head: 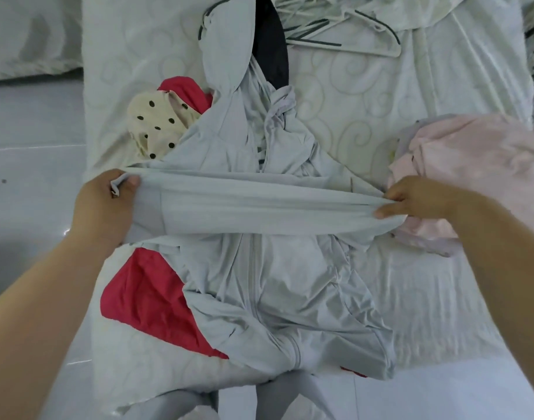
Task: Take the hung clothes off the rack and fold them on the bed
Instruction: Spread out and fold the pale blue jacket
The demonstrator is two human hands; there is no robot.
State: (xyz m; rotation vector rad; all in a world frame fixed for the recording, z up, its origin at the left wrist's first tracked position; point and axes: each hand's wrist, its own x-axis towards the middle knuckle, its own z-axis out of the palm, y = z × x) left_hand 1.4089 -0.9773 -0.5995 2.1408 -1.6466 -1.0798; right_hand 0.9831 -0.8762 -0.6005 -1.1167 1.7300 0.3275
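**Pale grey zip jacket: on the bed, one sleeve drawn across**

- Far left: pale floor (32, 147) beside the bed (426, 298).
- Upper left of centre: cream polka-dot garment (156, 125), bunched and touching a red garment (144, 298). The red shows again at lower left. Both are partly under the jacket.
- Mid left: my left hand (108, 201), grip clamped on the left end of the sleeve (259, 204), thumb on top.
- Centre: pale grey zip jacket (277, 286), front up, zip running down the middle, hem at the bed's near edge. The sleeve is stretched taut across the chest between my two hands.
- Top centre: black garment (270, 47), partly under the jacket's hood.
- Upper right of centre: white hangers (323, 30), loosely heaped on the bed.
- Mid right: my right hand (417, 198), grip pinched on the sleeve's right end.
- Right edge: pink garment (471, 165), crumpled, just beyond my right hand.
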